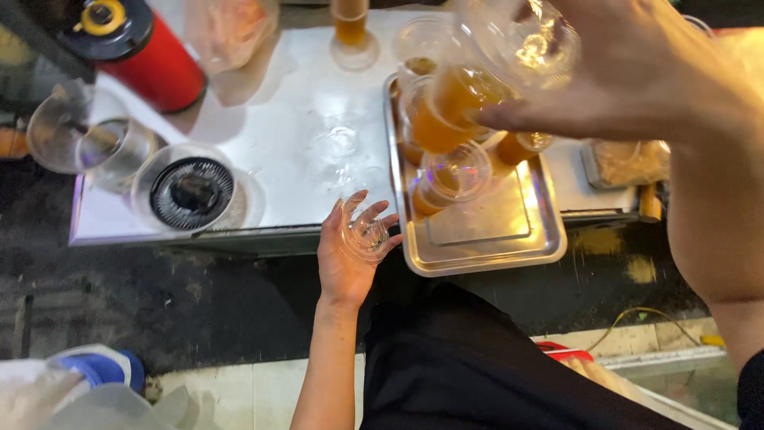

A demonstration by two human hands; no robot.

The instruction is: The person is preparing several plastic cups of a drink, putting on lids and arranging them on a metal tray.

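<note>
Two hands seen over table (286, 103). Steel tray (485, 239) set at table edge, orange-filled cups (450, 171) inside. Jug (485, 76) gripped, tilted over tray, by right hand (637, 72). Empty cup (366, 232) clasped by left hand (350, 247) beside tray.

A low white steel table (270, 119) stands at my twelve o'clock on dark, stained floor (159, 310); pale tiles (239, 394) at six.

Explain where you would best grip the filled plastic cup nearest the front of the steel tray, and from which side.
Grip the filled cup around its clear side wall just below the rim, coming from the front over the bare tray. It stands upright and open-topped, other cups crowd behind it, so probably only the near side is free.
</note>
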